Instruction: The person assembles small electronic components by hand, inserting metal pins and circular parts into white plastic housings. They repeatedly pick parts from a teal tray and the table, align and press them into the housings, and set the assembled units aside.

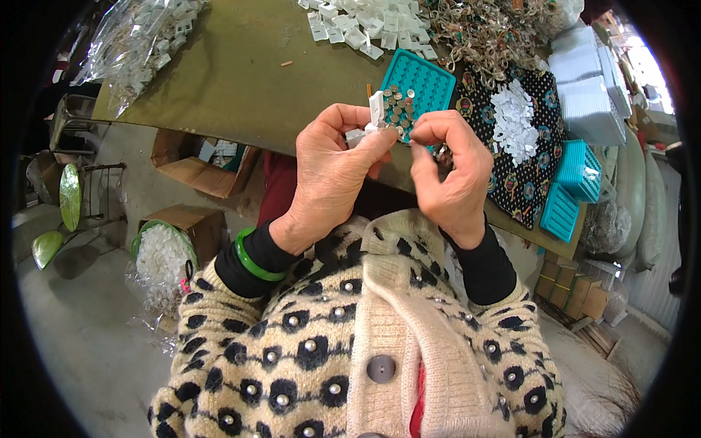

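My left hand [328,164] is closed, pinching a small white plastic piece [377,109] upright between thumb and fingers. A second white piece [355,137] sticks out among its fingers. Close by on the right, my right hand [456,175] is curled, thumb and forefinger nearly meeting. Small shiny bits [442,155] show inside its curled fingers; their exact kind is too small to tell. Just beyond both hands lies a teal ridged tray [431,77], with several small round metal discs [398,106] at its near left part.
White plastic pieces [372,25] and a tangled heap of small parts [485,33] lie at the back. On the right are white chips [515,120] on patterned cloth [504,182], stacked white trays [588,80] and teal trays [577,171]. A cardboard box [193,171] stands below left.
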`<state>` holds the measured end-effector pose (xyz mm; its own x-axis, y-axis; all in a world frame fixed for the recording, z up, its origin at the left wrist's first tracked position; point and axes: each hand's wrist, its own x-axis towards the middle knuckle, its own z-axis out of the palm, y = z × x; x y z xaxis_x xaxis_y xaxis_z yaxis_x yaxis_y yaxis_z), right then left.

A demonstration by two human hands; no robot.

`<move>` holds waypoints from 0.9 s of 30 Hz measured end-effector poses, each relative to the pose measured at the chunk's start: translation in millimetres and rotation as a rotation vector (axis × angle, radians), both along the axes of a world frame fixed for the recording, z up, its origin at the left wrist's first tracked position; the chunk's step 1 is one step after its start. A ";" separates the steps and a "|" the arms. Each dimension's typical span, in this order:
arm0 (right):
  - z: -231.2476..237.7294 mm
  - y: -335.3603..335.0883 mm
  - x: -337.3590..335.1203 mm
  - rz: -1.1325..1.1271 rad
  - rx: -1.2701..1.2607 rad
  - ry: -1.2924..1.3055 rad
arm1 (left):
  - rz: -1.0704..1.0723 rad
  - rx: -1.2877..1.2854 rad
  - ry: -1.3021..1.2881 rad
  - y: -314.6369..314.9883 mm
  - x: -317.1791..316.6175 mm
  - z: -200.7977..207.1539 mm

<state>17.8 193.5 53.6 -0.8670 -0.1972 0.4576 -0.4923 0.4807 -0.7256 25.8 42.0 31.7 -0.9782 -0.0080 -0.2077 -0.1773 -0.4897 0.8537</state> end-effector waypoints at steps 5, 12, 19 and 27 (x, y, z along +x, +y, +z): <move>-1.9 -2.9 1.3 0.011 0.043 0.111 | -0.049 0.140 -0.042 -7.0 -1.2 -0.9; 1.5 0.8 5.3 0.000 -0.308 -0.341 | -0.096 0.216 -0.073 -21.3 -0.4 -2.7; 2.4 -5.7 3.1 0.002 -0.404 -0.439 | -0.186 0.267 -0.039 -25.7 -0.2 -4.1; -0.1 -3.7 -0.2 0.082 -0.646 -0.534 | -0.182 0.323 -0.028 -26.0 -3.9 -11.9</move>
<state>17.6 189.7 53.4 -0.9934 -0.1090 0.0347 -0.0202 -0.1313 -0.9911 21.9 16.0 19.8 -0.9514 0.2362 -0.1979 -0.3076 -0.6913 0.6538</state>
